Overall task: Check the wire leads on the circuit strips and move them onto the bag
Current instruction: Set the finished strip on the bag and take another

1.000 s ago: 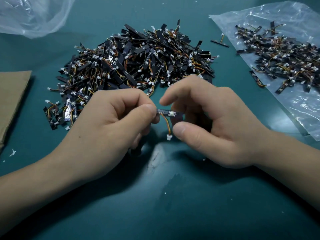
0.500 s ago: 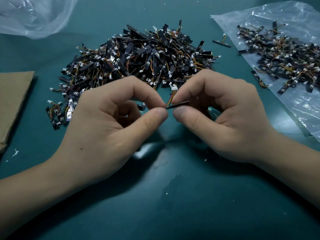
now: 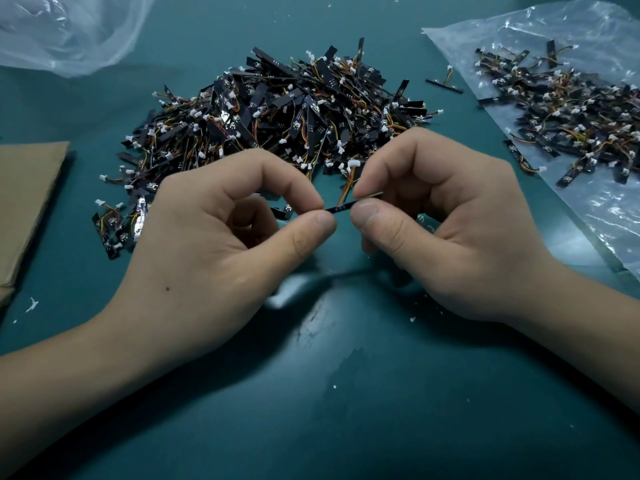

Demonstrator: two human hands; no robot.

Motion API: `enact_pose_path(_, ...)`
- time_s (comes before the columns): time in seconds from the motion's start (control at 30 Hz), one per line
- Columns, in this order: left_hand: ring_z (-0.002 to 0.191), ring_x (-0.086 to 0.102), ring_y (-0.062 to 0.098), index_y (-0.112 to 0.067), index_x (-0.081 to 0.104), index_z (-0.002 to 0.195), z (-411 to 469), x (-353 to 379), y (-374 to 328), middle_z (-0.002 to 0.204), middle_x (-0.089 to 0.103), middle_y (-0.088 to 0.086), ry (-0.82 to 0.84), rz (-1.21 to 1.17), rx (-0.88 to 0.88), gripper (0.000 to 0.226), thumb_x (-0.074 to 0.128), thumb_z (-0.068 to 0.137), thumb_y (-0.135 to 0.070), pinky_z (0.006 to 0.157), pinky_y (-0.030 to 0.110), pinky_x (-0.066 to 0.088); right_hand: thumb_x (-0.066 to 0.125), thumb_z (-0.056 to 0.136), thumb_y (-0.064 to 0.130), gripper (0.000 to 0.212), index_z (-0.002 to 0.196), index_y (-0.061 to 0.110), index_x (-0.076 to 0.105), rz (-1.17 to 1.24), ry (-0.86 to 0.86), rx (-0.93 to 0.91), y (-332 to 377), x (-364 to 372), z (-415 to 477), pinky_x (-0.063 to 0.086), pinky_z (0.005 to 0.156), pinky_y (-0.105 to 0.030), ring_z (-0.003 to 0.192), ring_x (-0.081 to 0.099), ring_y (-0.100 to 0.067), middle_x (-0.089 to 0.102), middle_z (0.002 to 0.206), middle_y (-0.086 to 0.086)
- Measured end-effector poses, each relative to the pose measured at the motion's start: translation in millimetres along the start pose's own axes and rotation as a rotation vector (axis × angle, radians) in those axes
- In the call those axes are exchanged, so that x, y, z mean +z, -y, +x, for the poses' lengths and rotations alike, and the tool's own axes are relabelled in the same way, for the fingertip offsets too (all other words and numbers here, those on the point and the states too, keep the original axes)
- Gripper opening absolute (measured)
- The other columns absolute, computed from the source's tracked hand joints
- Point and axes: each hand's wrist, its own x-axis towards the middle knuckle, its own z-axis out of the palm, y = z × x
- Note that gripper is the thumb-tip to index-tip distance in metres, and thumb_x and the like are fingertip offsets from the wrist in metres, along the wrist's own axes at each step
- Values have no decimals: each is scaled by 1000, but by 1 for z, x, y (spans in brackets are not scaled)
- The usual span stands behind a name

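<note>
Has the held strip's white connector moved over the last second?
Yes. The white connector has swung from below the held strip to above it, toward the loose pile.

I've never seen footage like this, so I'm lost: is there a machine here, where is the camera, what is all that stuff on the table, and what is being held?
There is no machine: a person works with bare hands. The camera sits on their head, looking forward and down, so the arms enter from the bottom. The left hand and right hand each pinch one end of a thin black strip, whose coloured wires curve upward. Behind them a big pile of such strips lies on the green table. To the right, a clear bag holds a smaller heap. Cardboard lies at left, and more clear plastic at top left.
</note>
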Motion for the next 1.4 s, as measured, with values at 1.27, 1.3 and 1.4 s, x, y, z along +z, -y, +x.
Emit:
enact_pose_path(1.27,43,40,4,-25,57,85,-4,-1,3,54,50,-11,99,138,-48,11,65,91,-29,46,9,29,50,101,26,6,96,26,46,112,257,62,-1,-2,1,47,54,-22,52,60,-17,66,66,-5)
enact_pose_path(1.3,43,40,4,-25,57,86,-4,-1,3,54,49,-12,102,135,-46,11,65,91,-29,45,9,29,51,100,26,6,96,26,46,110,255,62,-2,-2,1,47,54,-22,53,60,-17,67,66,-5)
enact_pose_path(1.4,43,40,4,-25,57,89,-4,-2,3,55,50,-9,100,105,-61,13,61,91,-37,44,12,31,52,101,25,6,97,24,47,102,240,56,-2,-2,2,44,56,-17,52,58,-14,67,67,-4)
